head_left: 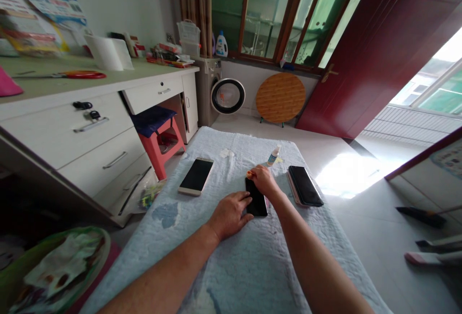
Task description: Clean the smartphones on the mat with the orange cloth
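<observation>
on the pale blue cloth (231, 275), a black phone (257, 203) lies flat, a little to the right of the middle between the left and the right edge. the left hand (231, 214) rests over the left side of this phone, its fingers slightly spread and its thumb apart from them, lower on the phone. the right hand (263, 180) is at the far end of the same phone, and its fingertips are pinching a small orange thing (250, 174); what it is exactly, i cannot tell.

just beyond the right hand, toward the far right corner of the cloth, there is a small bottle (273, 156) with a whitish top. near the right edge lies a dark phone (306, 186), with a paler flat thing (293, 189) partly showing under it. near the left edge lies a gold-framed phone (197, 176), its dark screen up, well apart from both hands. past the far edge, a washing machine (207, 83) stands with its round door open.
</observation>
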